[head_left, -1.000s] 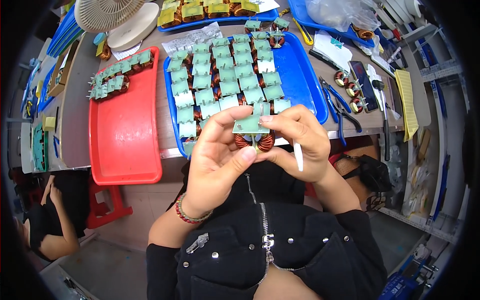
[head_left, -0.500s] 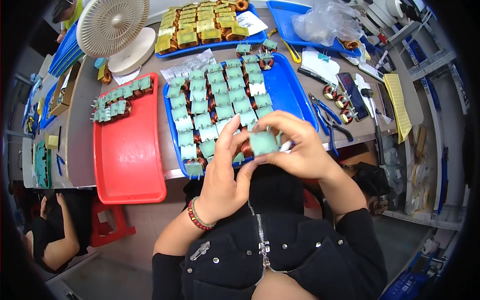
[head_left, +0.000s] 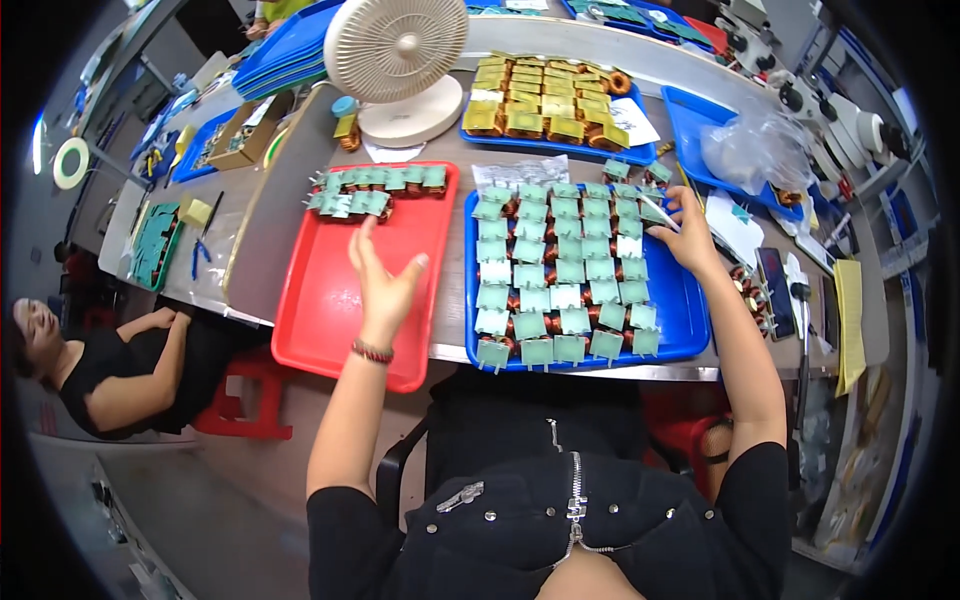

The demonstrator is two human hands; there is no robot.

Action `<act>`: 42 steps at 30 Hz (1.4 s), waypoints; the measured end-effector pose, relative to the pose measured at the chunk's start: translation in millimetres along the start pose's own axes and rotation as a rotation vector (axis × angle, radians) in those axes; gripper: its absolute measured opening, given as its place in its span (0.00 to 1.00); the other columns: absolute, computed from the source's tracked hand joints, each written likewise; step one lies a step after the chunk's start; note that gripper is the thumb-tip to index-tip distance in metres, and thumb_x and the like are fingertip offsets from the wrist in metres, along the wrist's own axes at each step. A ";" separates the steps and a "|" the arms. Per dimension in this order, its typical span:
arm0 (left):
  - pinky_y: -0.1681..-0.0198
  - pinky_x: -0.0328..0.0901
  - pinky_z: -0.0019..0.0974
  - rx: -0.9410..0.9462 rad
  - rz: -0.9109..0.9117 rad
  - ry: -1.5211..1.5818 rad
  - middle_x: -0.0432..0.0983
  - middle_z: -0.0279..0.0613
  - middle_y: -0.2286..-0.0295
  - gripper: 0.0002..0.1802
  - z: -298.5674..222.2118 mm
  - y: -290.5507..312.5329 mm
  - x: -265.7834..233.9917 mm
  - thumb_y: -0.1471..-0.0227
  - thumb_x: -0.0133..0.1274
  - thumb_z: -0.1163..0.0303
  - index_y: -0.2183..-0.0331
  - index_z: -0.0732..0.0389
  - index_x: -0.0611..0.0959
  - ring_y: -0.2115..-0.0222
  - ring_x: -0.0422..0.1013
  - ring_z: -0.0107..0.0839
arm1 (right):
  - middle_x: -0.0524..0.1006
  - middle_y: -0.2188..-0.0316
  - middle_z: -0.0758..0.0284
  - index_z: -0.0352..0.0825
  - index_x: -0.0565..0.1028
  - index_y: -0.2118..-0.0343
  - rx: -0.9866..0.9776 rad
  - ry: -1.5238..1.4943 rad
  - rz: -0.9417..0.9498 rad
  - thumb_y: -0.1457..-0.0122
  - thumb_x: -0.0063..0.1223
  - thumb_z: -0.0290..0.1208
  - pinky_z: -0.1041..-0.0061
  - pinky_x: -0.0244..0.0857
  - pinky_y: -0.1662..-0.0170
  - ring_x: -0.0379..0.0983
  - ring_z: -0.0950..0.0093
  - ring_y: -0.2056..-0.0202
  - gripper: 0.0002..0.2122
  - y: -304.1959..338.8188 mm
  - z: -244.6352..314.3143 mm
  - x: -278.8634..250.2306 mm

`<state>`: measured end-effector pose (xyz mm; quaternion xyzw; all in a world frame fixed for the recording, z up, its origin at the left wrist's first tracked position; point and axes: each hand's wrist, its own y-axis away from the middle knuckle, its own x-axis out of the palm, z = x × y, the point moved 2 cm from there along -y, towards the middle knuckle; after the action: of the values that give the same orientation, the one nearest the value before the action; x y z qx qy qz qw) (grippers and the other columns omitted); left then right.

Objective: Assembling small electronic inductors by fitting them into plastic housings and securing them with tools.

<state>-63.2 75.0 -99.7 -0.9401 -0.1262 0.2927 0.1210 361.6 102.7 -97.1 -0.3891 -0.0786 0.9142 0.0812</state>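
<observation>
My left hand [head_left: 385, 285] is over the red tray [head_left: 325, 320], its fingers spread and holding nothing. Its fingertips point at two short rows of copper-wound coils with green boards [head_left: 372, 203] at the tray's far end; whether they touch is unclear. At the far right corner of the blue tray [head_left: 685, 335], my right hand [head_left: 690, 238] pinches a slim white pen-like stick [head_left: 660, 212]. Several columns of coils with green boards [head_left: 568, 248] fill most of that blue tray, close to the right fingertips.
A fan [head_left: 408, 70] stands behind the red tray. Farther back lies a tray of yellow-topped coils [head_left: 545, 100], with a plastic bag [head_left: 755, 150] in another blue tray to its right. A phone [head_left: 775, 290] lies at the right. A co-worker [head_left: 125, 365] sits at the left.
The coil held between both hands is out of them. My left hand has moved left over the red tray, my right to the blue tray's far right corner. The view has shifted left.
</observation>
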 end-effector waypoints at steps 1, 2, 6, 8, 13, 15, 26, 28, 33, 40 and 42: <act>0.43 0.46 0.47 -0.005 -0.013 -0.009 0.41 0.56 0.45 0.45 12.1 -11.6 -2.2 0.62 0.61 0.71 0.45 0.58 0.54 0.44 0.45 0.49 | 0.64 0.65 0.62 0.36 0.60 0.57 -0.011 -0.008 0.008 0.63 0.62 0.18 0.76 0.63 0.67 0.66 0.73 0.72 0.28 -3.2 0.0 4.2; 0.43 0.44 0.48 -0.100 -0.105 -0.048 0.38 0.57 0.45 0.49 24.7 -24.9 -3.8 0.65 0.63 0.69 0.44 0.55 0.52 0.44 0.43 0.50 | 0.64 0.65 0.62 0.36 0.60 0.58 -0.079 0.060 -0.037 0.63 0.62 0.17 0.76 0.63 0.67 0.65 0.73 0.73 0.28 -3.7 1.1 6.2; 0.43 0.46 0.44 -0.372 -0.270 -0.117 0.38 0.56 0.45 0.55 51.4 -63.9 4.3 0.72 0.67 0.64 0.44 0.52 0.52 0.44 0.43 0.47 | 0.65 0.61 0.59 0.36 0.61 0.56 -0.080 0.150 -0.055 0.66 0.64 0.20 0.71 0.63 0.60 0.66 0.65 0.62 0.31 -0.7 17.9 6.9; 0.44 0.47 0.44 -0.392 -0.316 -0.169 0.38 0.55 0.45 0.54 59.7 -78.0 10.0 0.73 0.68 0.64 0.45 0.51 0.54 0.45 0.43 0.48 | 0.65 0.57 0.58 0.37 0.60 0.52 -0.108 0.193 -0.065 0.68 0.66 0.22 0.67 0.60 0.52 0.63 0.59 0.53 0.36 2.9 21.2 4.1; 0.48 0.53 0.43 -0.354 -0.306 -0.201 0.47 0.55 0.51 0.46 58.3 -89.7 10.2 0.77 0.69 0.60 0.53 0.46 0.64 0.52 0.51 0.50 | 0.64 0.56 0.60 0.39 0.59 0.49 -0.097 0.239 -0.116 0.65 0.65 0.23 0.70 0.62 0.56 0.63 0.64 0.54 0.36 16.2 22.0 -10.5; 0.49 0.54 0.42 -0.284 -0.287 -0.256 0.48 0.54 0.53 0.45 65.1 -91.1 8.4 0.79 0.69 0.54 0.55 0.46 0.67 0.54 0.53 0.49 | 0.65 0.56 0.60 0.39 0.59 0.49 -0.129 0.175 -0.185 0.63 0.65 0.25 0.72 0.62 0.56 0.64 0.65 0.55 0.35 24.6 26.5 -18.2; 0.49 0.54 0.42 -0.140 -0.122 -0.308 0.58 0.50 0.55 0.38 64.0 -70.9 -7.5 0.77 0.67 0.62 0.58 0.51 0.69 0.53 0.56 0.46 | 0.70 0.61 0.67 0.34 0.65 0.53 -0.094 0.124 -0.302 0.58 0.60 0.26 0.79 0.60 0.62 0.64 0.79 0.67 0.26 92.5 44.4 -63.8; 0.49 0.55 0.40 0.134 0.112 -0.257 0.62 0.44 0.59 0.35 51.6 -50.9 -19.4 0.77 0.66 0.70 0.61 0.55 0.70 0.55 0.58 0.42 | 0.70 0.63 0.68 0.34 0.65 0.53 -0.060 0.057 -0.323 0.56 0.59 0.24 0.82 0.61 0.62 0.64 0.80 0.66 0.24 106.8 32.3 -73.4; 0.46 0.53 0.39 0.257 0.566 -0.148 0.57 0.43 0.54 0.37 15.5 -27.9 -26.0 0.79 0.65 0.76 0.59 0.55 0.70 0.49 0.55 0.40 | 0.69 0.64 0.71 0.31 0.65 0.54 0.037 -0.164 -0.357 0.52 0.56 0.23 0.85 0.59 0.61 0.64 0.83 0.66 0.21 120.9 29.0 -83.4; 0.45 0.54 0.41 0.180 0.510 -0.169 0.50 0.50 0.50 0.59 4.8 -15.1 -24.3 0.80 0.67 0.79 0.44 0.51 0.54 0.48 0.53 0.44 | 0.68 0.60 0.67 0.31 0.64 0.53 0.012 -0.066 -0.319 0.52 0.56 0.22 0.83 0.60 0.58 0.64 0.81 0.63 0.22 130.1 48.2 -64.3; 0.52 0.61 0.35 -0.045 0.396 0.021 0.61 0.45 0.60 0.53 16.3 4.0 -22.9 0.73 0.64 0.82 0.45 0.57 0.53 0.57 0.63 0.35 | 0.68 0.60 0.66 0.31 0.64 0.53 -0.001 -0.103 -0.327 0.52 0.56 0.20 0.81 0.61 0.57 0.64 0.80 0.63 0.22 137.3 43.0 -60.6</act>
<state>-90.3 66.7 -102.0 -0.9520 0.0558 0.2981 0.0412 359.9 -47.3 -53.8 -0.3237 -0.1453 0.9076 0.2244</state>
